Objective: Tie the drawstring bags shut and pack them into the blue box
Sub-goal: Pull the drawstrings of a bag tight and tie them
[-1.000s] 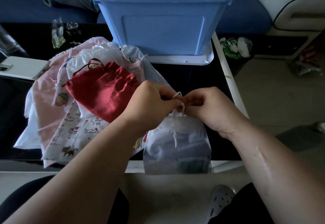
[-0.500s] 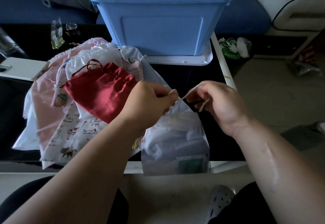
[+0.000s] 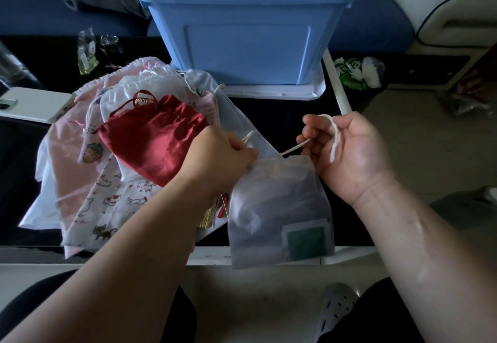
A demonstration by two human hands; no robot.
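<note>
A translucent white drawstring bag (image 3: 279,208) with a green label lies at the near edge of the dark table. My left hand (image 3: 220,157) pinches one end of its white cord (image 3: 333,138) at the bag's gathered mouth. My right hand (image 3: 347,151) is palm up to the right, with the other end of the cord looped over its curled fingers and pulled taut. A red satin bag (image 3: 153,138) lies on a pile of pink and printed bags (image 3: 88,181) to the left. The blue box (image 3: 247,25) stands open at the back.
The blue box sits on its white lid (image 3: 274,92). A white phone (image 3: 29,103) lies at the table's left, and small clear packets (image 3: 86,55) at the back left. Crumpled green-and-white wrappers (image 3: 357,71) lie off the table's right edge (image 3: 336,87).
My hands, together at the bag's mouth a second ago, have drawn apart. The right hand moved right and turned palm up, pulling the cord taut. The bag shifted slightly right.
</note>
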